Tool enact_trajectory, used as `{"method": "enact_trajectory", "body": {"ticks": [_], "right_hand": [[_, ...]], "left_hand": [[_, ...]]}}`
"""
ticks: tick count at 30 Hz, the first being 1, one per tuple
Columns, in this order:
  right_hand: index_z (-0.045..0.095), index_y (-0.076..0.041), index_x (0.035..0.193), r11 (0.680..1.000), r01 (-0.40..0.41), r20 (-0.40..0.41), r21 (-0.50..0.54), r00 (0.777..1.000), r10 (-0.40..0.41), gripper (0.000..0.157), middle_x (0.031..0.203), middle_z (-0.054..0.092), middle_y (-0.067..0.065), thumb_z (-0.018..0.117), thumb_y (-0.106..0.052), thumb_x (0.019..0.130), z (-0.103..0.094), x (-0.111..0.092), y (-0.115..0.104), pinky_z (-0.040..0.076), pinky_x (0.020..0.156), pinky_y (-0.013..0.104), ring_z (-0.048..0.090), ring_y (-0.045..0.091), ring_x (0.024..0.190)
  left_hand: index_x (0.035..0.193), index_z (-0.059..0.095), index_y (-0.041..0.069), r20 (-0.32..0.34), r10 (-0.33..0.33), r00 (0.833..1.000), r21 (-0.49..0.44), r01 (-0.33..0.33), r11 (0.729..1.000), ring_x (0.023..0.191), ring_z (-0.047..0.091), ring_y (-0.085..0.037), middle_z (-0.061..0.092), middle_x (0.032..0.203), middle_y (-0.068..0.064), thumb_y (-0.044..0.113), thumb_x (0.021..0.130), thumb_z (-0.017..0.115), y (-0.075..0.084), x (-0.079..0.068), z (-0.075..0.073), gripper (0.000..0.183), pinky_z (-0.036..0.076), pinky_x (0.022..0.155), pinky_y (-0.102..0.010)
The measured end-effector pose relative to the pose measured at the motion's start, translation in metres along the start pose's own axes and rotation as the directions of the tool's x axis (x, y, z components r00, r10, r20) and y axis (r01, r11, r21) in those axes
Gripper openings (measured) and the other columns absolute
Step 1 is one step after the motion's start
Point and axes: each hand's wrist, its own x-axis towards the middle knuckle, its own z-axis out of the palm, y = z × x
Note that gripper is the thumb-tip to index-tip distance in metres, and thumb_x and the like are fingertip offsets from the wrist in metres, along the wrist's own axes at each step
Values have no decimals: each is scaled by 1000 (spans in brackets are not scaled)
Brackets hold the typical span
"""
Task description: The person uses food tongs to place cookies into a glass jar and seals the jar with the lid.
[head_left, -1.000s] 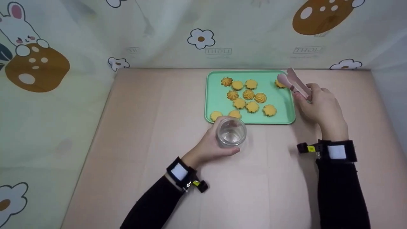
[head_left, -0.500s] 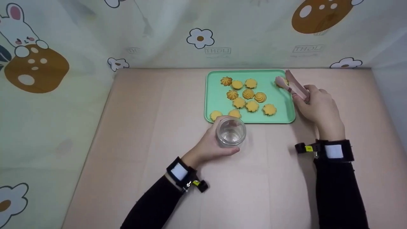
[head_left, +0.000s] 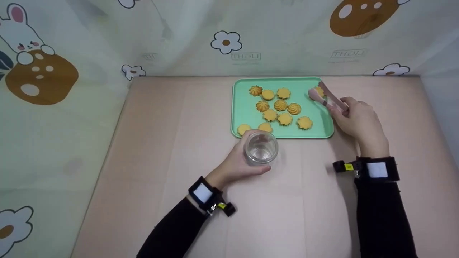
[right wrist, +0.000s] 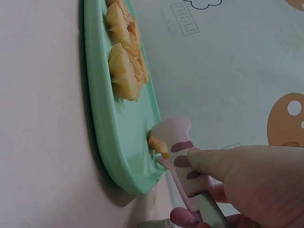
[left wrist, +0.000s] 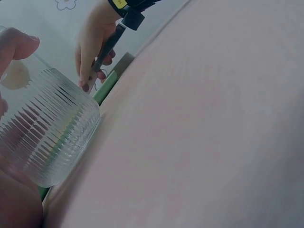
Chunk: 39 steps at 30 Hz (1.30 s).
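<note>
My left hand (head_left: 238, 163) grips a clear ribbed glass jar (head_left: 261, 148) near the tray's front edge; the jar's mouth faces up and nothing shows inside it. In the left wrist view the jar (left wrist: 57, 128) stands close over the table. My right hand (head_left: 362, 118) holds pink tongs (head_left: 333, 98) over the right end of the green tray (head_left: 319, 130). Between the tong tips is a cookie (head_left: 319, 92) in the tray's back right corner. The right wrist view shows the cookie (right wrist: 157, 145) between the tong arms (right wrist: 178, 142), partly hidden by the nearer one.
Several more golden cookies (head_left: 285, 119), some with swirled tops, lie across the tray's left and middle. A pale table (head_left: 161, 143) spreads in front. A patterned cloth (head_left: 179, 39) hangs along the back and left side.
My right hand has moved slightly left and down, bringing the tongs from above the corner to either side of the cookie there. The left hand and jar stay put.
</note>
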Motion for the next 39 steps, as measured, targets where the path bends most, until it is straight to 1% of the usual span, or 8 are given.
{"method": "enact_trajectory", "body": {"ticks": [5,10,19,23,29,33,36,39], "right_hand": [[51,5,155,1000,-3,16,-3,1000,3,76,108,65,27,54,-56,109,-1,0,-1,49,79,56,59,43,98],[50,4,157,1000,-10,27,-6,1000,11,77,110,65,28,54,-57,109,-3,0,0,49,79,56,59,43,98],[57,6,148,999,47,-1,-14,999,-47,67,100,67,26,64,-47,109,-4,-2,0,46,72,54,61,44,91],[58,6,147,999,44,18,-12,999,-44,66,104,67,27,65,-47,109,-5,-3,-1,46,71,52,62,43,90],[60,3,146,998,66,47,-1,997,-66,62,101,67,23,67,-46,108,-7,-4,-6,44,69,48,60,40,89],[61,0,147,997,76,43,13,996,-76,62,101,66,21,68,-48,107,-9,-6,-14,43,68,46,59,38,88],[62,-2,147,995,94,28,27,995,-95,62,106,68,22,68,-49,107,-11,-9,-20,43,70,45,60,38,91],[63,-2,147,989,140,5,55,990,-141,60,112,70,22,68,-47,108,-16,-15,-27,45,69,44,61,37,93]], "left_hand": [[154,47,19,-7,-15,1000,-5,15,1000,141,57,-25,63,146,-4,15,75,99,1,0,0,94,39,126,-49],[153,47,19,-3,-22,1000,-9,22,1000,142,56,-26,64,146,-3,15,75,99,2,1,0,94,39,126,-50],[152,48,20,3,0,1000,-16,0,1000,141,57,-23,64,144,-4,17,77,98,2,1,1,90,39,126,-48],[152,48,20,4,-3,1000,-23,3,1000,141,57,-23,64,145,-4,18,77,98,1,1,0,91,39,126,-49],[153,48,19,-1,-8,1000,-26,8,1000,141,57,-24,64,145,-4,17,76,99,3,1,1,92,40,126,-49],[153,48,19,1,-12,1000,-40,12,999,141,56,-25,64,146,-5,15,76,99,3,1,1,93,40,126,-49],[153,48,20,-1,-18,1000,-41,18,999,141,56,-25,64,146,-4,14,76,99,3,1,1,92,40,126,-48],[153,49,21,-4,-20,1000,-38,20,999,142,57,-26,64,145,-2,12,75,99,3,1,1,93,40,126,-48]]}}
